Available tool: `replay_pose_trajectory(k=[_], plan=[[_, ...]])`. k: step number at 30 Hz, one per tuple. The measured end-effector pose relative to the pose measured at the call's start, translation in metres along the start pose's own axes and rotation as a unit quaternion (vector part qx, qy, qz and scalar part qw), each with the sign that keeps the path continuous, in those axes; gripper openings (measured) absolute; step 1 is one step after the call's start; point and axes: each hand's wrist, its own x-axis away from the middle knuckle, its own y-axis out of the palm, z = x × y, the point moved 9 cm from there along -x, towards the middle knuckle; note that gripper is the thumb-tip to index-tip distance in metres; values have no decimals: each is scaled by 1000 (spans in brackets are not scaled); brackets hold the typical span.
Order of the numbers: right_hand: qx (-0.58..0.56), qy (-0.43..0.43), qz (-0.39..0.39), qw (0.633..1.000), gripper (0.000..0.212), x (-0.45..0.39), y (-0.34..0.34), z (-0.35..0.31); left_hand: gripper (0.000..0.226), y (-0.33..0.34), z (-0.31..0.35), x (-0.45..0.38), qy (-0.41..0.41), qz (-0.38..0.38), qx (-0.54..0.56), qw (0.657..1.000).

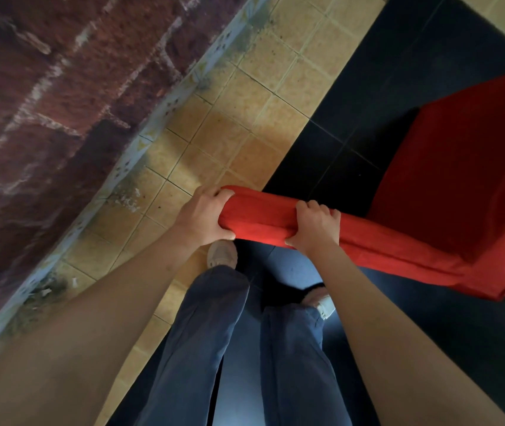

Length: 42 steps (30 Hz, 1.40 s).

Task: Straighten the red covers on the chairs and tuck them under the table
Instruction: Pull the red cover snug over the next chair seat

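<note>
Seen from above: both hands on the top rail of a chair's back, wrapped in its red cover (414,241). Left hand (202,216) at the rail's left end, fingers (214,192) curled over the cloth and gripping it. Right hand (314,226) just beside it along the rail, also clenched round the covered rail, thumb underneath. Red seat (460,167) stretching away to the upper right, over dark floor tiles (383,96). No desk in view.

Possible trouble: cloth bunched at the left end, likely to slip or twist off the rail if pulled unevenly. Chair possibly tipping back toward the legs, since both hands sit left of the rail's middle. Chair legs hidden, so snagging on a tile joint cannot be ruled out.

Around: brick wall (60,103) near on the left, with a pale skirting strip along its foot. Tan tiles (235,118) between wall and dark tiles. Jeans (214,348) and two light shoes (222,253) directly below the rail, feet close enough to be caught by the chair.
</note>
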Motion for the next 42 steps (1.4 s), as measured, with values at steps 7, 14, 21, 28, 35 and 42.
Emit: replay_pose_trajectory(k=[7, 14, 21, 28, 35, 42], plan=[[-16, 4, 25, 1000, 29, -5, -12, 3, 76, -4, -2, -8, 3, -5, -40, 999], [-47, 24, 21, 998, 30, 9, -25, 16, 72, -19, 8, 2, -3, 18, 10, 1000], [-79, 36, 12, 996, 28, 25, -78, 35, 73, -71, 26, 26, -11, 128, 97, 987], [-103, 41, 17, 994, 33, 58, -129, 66, 91, -85, 31, 65, -110, 184, 379, 900], [-125, 42, 31, 991, 41, 100, -164, 103, 70, -118, 85, 98, -91, 230, 407, 879], [-153, 40, 57, 986, 38, 147, -199, 150, 78, -157, 154, 112, 47, 183, 342, 921]])
